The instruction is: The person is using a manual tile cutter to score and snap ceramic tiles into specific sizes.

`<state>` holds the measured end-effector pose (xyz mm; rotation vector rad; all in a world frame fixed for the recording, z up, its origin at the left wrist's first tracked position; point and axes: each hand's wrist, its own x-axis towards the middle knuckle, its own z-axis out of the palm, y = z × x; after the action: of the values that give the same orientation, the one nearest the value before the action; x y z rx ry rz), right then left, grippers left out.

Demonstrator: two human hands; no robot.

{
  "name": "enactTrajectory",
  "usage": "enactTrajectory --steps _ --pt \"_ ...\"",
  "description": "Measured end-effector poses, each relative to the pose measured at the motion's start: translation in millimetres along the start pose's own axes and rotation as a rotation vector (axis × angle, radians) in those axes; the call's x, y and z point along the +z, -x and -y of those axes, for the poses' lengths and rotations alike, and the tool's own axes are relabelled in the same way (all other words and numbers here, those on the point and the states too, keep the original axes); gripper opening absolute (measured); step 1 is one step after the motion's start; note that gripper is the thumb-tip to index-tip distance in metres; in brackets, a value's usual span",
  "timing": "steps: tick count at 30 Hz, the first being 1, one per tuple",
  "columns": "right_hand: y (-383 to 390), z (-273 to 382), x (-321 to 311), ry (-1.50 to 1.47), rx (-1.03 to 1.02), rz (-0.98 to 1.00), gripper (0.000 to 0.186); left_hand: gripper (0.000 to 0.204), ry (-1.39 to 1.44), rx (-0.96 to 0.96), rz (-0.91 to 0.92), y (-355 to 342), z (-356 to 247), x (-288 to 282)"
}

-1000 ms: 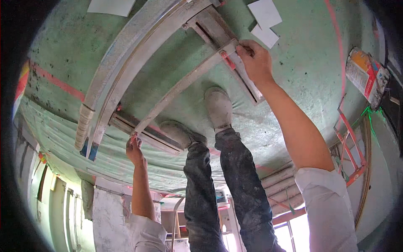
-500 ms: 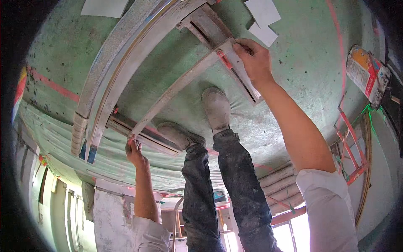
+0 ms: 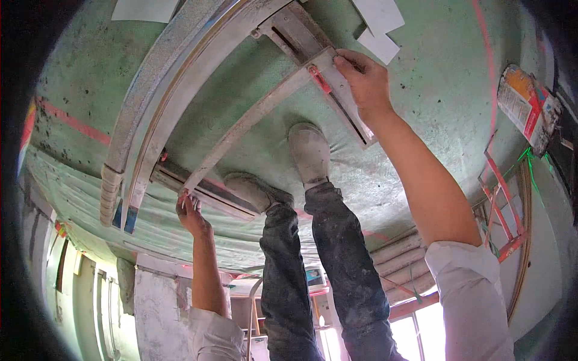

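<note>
A narrow, dusty metal bar [image 3: 247,120] lies slantwise across two slotted metal arms of a long-railed frame. My left hand [image 3: 194,216] is closed on the bar's near-left end, by a small red part. At the far-right end my right hand [image 3: 368,83] pinches the same bar between thumb and fingers. Next to it a red clamp lever [image 3: 319,79] sits over the slot of the far slotted arm [image 3: 344,108]. The near slotted arm [image 3: 208,195] reaches toward my left shoe [image 3: 250,189]. Both arms join the long pale rail [image 3: 186,102] on the left.
A second grey metal rail [image 3: 135,114] runs beside the frame. White sheets [image 3: 379,21] lie beyond it on the green floor covering [image 3: 433,114]. My right shoe [image 3: 309,153] stands between the slotted arms. A dirty bucket [image 3: 527,108] and a red metal frame [image 3: 500,192] are at the right.
Both hands have shifted the bar slightly toward the long rail, up and left. The slotted arms and my shoes have stayed nearly where they were.
</note>
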<state>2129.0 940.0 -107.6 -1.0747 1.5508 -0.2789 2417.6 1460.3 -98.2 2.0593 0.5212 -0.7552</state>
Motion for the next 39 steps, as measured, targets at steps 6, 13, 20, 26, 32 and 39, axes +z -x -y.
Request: enactTrajectory --steps 6,13,20,26,32,39 --pt "-4 0 -2 0.028 -0.039 0.013 0.035 0.044 0.02 -0.005 0.017 4 -2 8" --pt "-6 -2 1 -0.088 0.071 -0.001 0.035 0.046 -0.007 0.016 -0.009 5 2 9" --pt "-7 -9 -2 -0.05 -0.052 0.009 0.034 0.049 -0.031 0.016 -0.016 7 1 11" --pt "-8 -11 -6 -0.081 -0.032 0.01 0.034 0.035 -0.027 0.024 -0.029 17 5 19" --pt "-2 -5 3 0.029 -0.052 -0.004 0.034 0.025 -0.396 0.113 -0.121 50 -14 9" --pt "-7 -2 -3 0.019 -0.069 -0.02 0.035 0.048 -0.83 0.85 0.55 139 -94 152"
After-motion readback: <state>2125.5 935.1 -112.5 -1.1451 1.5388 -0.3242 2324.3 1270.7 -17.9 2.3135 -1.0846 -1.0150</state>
